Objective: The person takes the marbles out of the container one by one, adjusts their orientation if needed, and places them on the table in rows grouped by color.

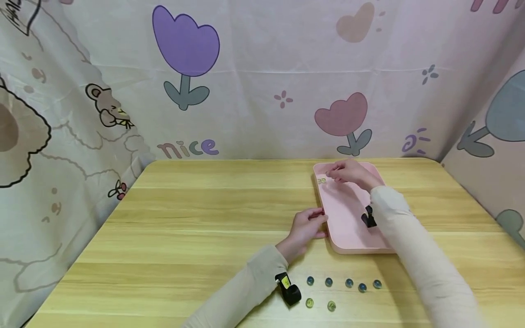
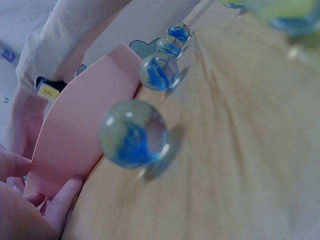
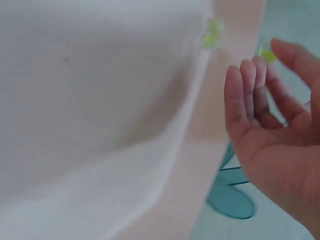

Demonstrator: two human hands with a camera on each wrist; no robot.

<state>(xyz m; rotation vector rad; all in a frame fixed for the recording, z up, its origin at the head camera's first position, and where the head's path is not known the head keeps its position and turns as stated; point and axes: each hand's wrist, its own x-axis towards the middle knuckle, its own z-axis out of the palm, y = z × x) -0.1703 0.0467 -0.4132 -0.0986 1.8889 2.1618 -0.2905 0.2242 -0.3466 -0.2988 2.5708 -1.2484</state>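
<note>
A pink tray (image 1: 348, 218) lies on the right part of the table. My left hand (image 1: 305, 230) grips its left side, with fingers against the wall (image 2: 75, 135) in the left wrist view. Over the tray's far end is my right hand (image 1: 350, 172). In the right wrist view its thumb and forefinger pinch a yellow-green marble (image 3: 268, 53), while the other fingers are curled. Two yellow-green marbles (image 1: 322, 181) sit inside the tray by its far left wall; they look blurred in the right wrist view (image 3: 213, 33).
Several blue marbles (image 1: 349, 283) form a loose row on the wooden table (image 1: 205, 218), in front of the tray. Nearer to me lie two yellow-green marbles (image 1: 331, 306), close to the left wrist camera (image 1: 290, 291). A patterned cloth (image 1: 254, 123) hangs behind the table.
</note>
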